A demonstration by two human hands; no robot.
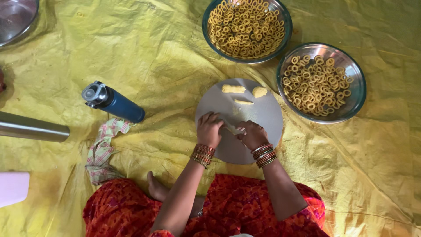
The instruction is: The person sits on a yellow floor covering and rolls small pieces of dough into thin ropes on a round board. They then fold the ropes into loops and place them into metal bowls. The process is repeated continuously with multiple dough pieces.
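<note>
A round grey board lies on the yellow sheet in front of my knees. My left hand and my right hand both rest on it, fingers curled on a thin strip of pale yellow dough stretched between them. Both wrists carry stacks of red and gold bangles. Three small dough pieces sit at the board's far side: a long one, a rounder one and a thin one.
Two steel bowls hold several dough rings: one at the top, one at the right. A blue bottle lies to the left, by a checked cloth. A steel cylinder and another steel bowl are far left.
</note>
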